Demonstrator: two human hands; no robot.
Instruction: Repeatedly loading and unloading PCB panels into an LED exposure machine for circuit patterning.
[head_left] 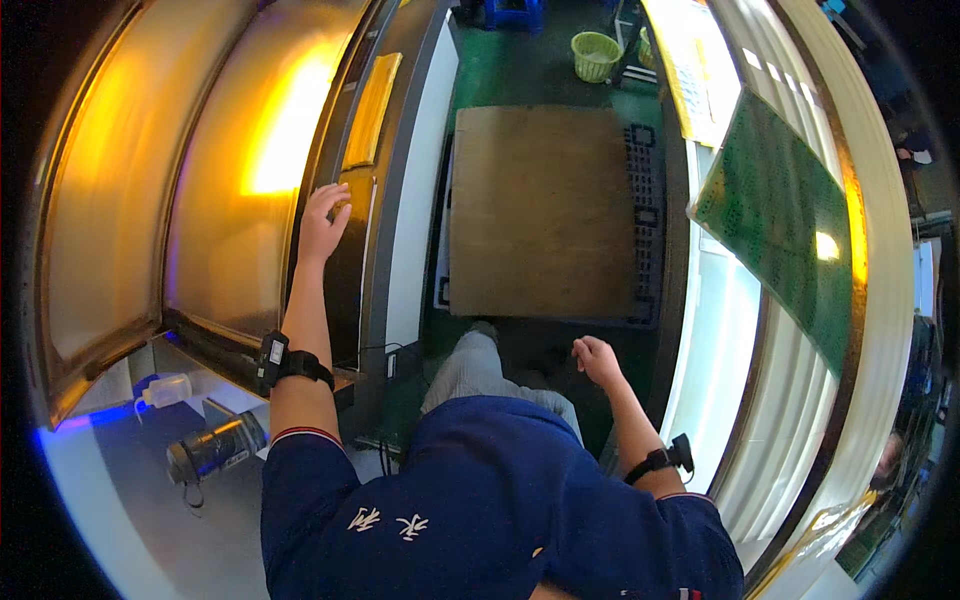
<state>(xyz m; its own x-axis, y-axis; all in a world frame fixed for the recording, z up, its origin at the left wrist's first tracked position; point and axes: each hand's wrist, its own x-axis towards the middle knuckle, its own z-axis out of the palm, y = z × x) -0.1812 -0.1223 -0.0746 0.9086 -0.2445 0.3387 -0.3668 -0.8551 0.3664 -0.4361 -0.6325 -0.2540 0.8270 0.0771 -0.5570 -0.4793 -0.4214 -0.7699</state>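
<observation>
My left hand (325, 222) is raised over the dark ledge (350, 240) beside a large amber-lit panel (245, 150). Its fingers are loosely bent with the thumb apart, and I see nothing held in it. Just beyond the fingertips, an orange-yellow flat strip (372, 110) lies on the ledge. My right hand (597, 358) hangs in front of my body with its fingers curled closed, apart from any surface, and no object shows in it. To its right, a green sheet with a fine dark pattern (785, 225) rests slanted against a pale ribbed surface.
A brown board (545, 210) covers the floor ahead, over a patterned mat (642, 215). A pale green basket (595, 57) and a blue stool (513, 12) stand farther off. At lower left are a dark bottle (212, 450) and a small translucent bottle (168, 391). White cabinet sides (425, 180) flank the walkway.
</observation>
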